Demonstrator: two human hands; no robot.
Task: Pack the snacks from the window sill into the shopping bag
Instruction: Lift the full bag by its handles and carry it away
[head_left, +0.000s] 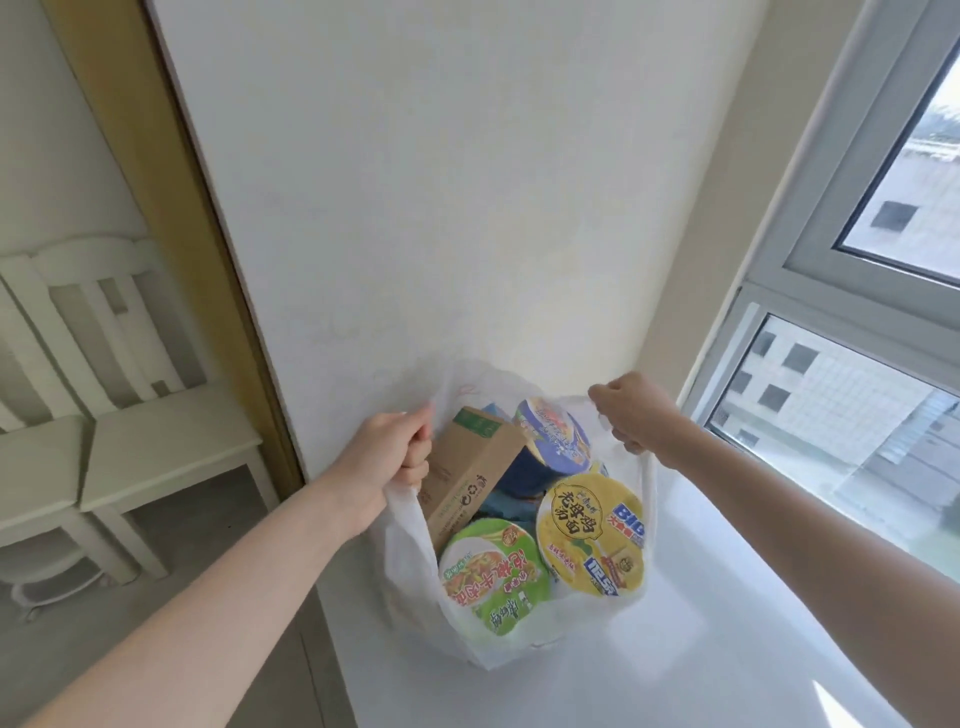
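Note:
A thin white plastic shopping bag (410, 587) stands on the white window sill (727, 623) against the wall. My left hand (387, 457) grips its left handle and my right hand (631, 410) grips its right handle, pulling the mouth wide. Inside lie a green noodle bowl (491, 571), a yellow noodle bowl (597, 535), a purple-blue noodle bowl (553, 434) and a brown cardboard carton (472, 470). Something blue shows beneath them, mostly hidden.
A white wall (441, 182) rises right behind the bag. The window (857, 389) runs along the right side of the sill. Left of the sill, past a wooden door frame (171, 208), stand white chairs (104, 364) on a grey floor.

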